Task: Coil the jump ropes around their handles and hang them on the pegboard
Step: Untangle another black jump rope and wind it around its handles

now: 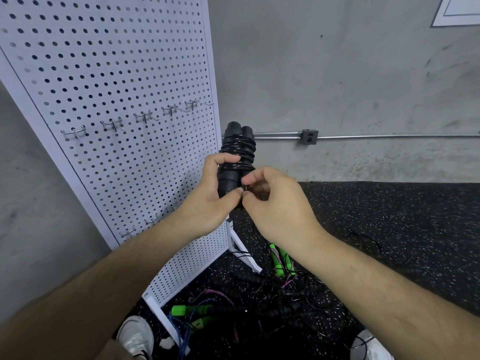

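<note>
I hold a black jump rope upright in front of me, its two handles side by side with the thin black cord coiled around them. My left hand grips the lower part of the handles. My right hand pinches the cord's end against the bundle, beside my left thumb. The white pegboard stands to the left, with a row of bare metal hooks across its middle and more hooks lower down.
A tangle of jump ropes with green handles and black handles lies on the speckled black floor at the pegboard's white foot. My shoes show at the bottom. A conduit and outlet run along the concrete wall.
</note>
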`<state>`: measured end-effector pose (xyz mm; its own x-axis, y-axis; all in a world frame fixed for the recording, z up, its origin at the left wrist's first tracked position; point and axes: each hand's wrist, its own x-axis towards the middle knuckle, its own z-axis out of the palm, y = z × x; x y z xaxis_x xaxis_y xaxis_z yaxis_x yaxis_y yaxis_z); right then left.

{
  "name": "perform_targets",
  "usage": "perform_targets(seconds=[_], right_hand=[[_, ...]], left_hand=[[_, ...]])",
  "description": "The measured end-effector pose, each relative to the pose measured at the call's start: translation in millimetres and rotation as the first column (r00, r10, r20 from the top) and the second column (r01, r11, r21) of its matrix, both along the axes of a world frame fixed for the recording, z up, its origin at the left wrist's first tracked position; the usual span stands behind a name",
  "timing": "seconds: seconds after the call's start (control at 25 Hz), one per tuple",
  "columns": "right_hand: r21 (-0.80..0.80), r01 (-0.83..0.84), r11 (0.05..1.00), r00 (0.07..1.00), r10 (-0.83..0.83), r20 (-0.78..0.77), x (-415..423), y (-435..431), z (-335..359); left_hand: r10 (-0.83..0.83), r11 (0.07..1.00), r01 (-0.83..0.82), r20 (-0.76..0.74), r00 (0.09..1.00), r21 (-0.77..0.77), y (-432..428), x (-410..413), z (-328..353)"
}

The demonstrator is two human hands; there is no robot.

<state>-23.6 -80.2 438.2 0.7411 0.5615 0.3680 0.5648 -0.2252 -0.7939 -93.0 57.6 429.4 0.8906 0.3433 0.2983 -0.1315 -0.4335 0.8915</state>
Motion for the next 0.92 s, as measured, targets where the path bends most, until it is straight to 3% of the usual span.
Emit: perform_targets(seconds=[0.08,0.16,0.24,0.4,0.6,0.92], right_hand=[[0.111,-0.035,0.993,0.982,0.054,-0.181,0.8,0.9,0.6],[0.272,-0.044,0.961,0.903,0.154,-0.401,0.7,2.6,3.0],[0.358,-0.051,0.932,0.828,0.24,-0.508,0.4,3.5,6.1],[0.307,-0.157,0.939,0.853,0.286,-0.437,1.8,3.2,11.1],[0.252,-0.148,0.956,0.881,0.243,-0.405,6.3,4.5,11.8],[0.236,-0.21,0.949,0.894,0.284,-0.346,10.9,2.8,12.7]], left_hand=[[-0.013,1.0,0.013,-0.011,1.0,-0.018,-1.2,-1.1,0.9],[-0.026,1.0,0.025,-0.032,0.999,-0.013,1.5,-0.4,-0.2],[-0.039,0.999,0.038,-0.04,0.998,-0.018,4.5,0.2,0.1],[-0.059,0.998,0.058,-0.046,0.997,-0.037,4.4,-2.5,4.9],[-0.077,0.996,0.076,-0.01,0.997,-0.056,3.7,-5.7,3.5],[-0.091,0.994,0.092,-0.025,0.996,0.05,4.6,-6.0,-0.4]])
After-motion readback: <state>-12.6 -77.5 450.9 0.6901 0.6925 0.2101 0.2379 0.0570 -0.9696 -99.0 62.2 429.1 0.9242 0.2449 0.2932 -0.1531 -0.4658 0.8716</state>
